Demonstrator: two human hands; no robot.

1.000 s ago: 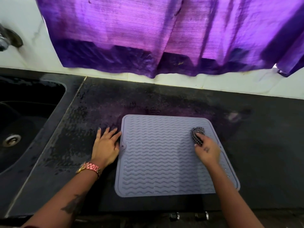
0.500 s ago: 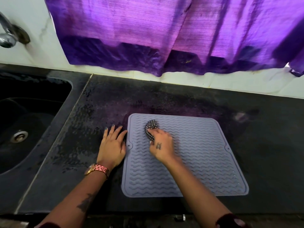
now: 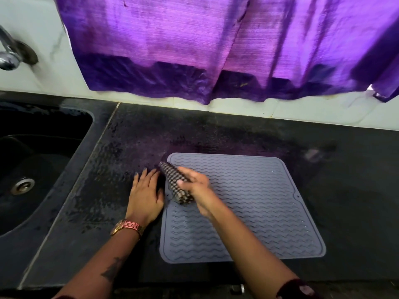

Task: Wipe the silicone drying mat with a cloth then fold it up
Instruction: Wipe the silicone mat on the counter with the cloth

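no legible text, labels or numbers, forearm tattoo perhaps lettering, blurred

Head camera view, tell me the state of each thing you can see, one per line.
Mat: unfolded, flat on the counter.
Cloth: bunched, gripped in right hand.
Left hand: open, flat beside the mat's edge.
Curtain: hanging down.
Sink: no dishes visible.

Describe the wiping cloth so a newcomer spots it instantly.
On the black countertop right of the sink lies a grey wavy-ribbed silicone mat. At its left edge, the right hand grips the bunched black-and-white checked cloth, the only patterned item.
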